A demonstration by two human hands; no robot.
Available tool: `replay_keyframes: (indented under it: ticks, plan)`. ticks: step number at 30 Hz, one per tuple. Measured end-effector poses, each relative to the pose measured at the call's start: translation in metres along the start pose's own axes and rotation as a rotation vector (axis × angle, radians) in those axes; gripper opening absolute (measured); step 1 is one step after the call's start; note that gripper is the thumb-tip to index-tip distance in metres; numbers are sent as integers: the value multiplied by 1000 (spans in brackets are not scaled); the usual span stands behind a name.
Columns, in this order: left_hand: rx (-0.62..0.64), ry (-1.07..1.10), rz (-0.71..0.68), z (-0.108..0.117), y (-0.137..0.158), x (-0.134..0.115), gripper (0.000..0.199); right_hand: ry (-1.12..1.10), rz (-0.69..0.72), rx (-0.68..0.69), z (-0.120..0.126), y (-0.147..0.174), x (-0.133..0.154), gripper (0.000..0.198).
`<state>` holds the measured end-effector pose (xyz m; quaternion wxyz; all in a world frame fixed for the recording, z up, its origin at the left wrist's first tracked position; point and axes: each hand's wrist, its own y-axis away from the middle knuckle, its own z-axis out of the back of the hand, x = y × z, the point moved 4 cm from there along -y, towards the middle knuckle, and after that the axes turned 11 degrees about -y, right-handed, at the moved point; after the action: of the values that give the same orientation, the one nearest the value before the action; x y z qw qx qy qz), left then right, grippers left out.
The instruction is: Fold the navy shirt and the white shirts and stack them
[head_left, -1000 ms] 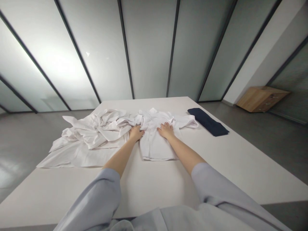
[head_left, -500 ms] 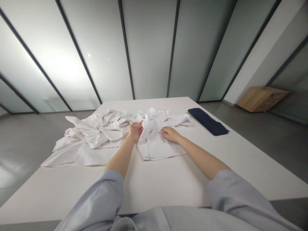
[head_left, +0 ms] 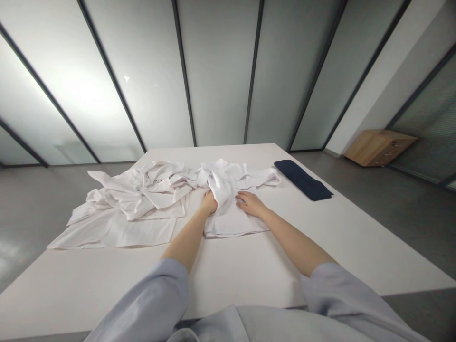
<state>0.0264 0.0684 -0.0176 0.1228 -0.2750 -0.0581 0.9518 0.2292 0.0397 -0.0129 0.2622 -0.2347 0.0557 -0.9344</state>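
Note:
A white shirt point(head_left: 231, 223) lies partly spread on the table in front of me, its lower hem toward me and its upper part bunched. At its left side my left hand point(head_left: 209, 203) grips a raised fold; the cloth covers part of the fingers. My right hand point(head_left: 251, 204) rests palm down on the shirt, fingers apart. Left of it is a heap of crumpled white garments point(head_left: 142, 192), with a flatter piece of cloth reaching toward the table's left edge. What each garment in the heap is, I cannot tell.
A folded dark navy cloth point(head_left: 302, 179) lies near the right edge of the white table point(head_left: 242, 275). Frosted glass panels point(head_left: 217, 71) stand behind the table. On the floor at the right is a wooden drawer cabinet point(head_left: 377, 147).
My left hand has moved down and slightly right, drawing the fold toward me. The right hand stays on the shirt, its fingers now more spread. The view has shifted slightly.

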Motion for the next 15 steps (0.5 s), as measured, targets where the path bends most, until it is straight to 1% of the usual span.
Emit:
replay_keyframes:
  ticks: [1,2,4,5,8,10,11,12,15]
  plan:
    - [44,-139,-73,-3,2,-5,32,5,-1,5,-1,1,0,40]
    - [81,-209,-125,-6,5,-10,34,12,0,10,-2,1,1,41]
    - [117,-275,-214,-11,7,-17,37,29,0,23,-3,2,3,44]
    - [106,-267,-251,-11,8,-21,36,39,-3,29,-3,3,3,45]
    - [17,-140,-329,-8,6,-29,30,62,-18,50,-4,4,5,46]
    - [-33,-83,-341,-3,4,-30,25,66,-29,65,-3,3,4,47]
    - [-66,-41,-308,2,3,-28,22,68,-39,71,-3,3,3,47]
    - [-112,34,-242,9,1,-24,20,70,-55,73,-2,2,2,47]
    - [-284,374,70,34,-1,2,18,94,-165,55,3,-1,-9,48]
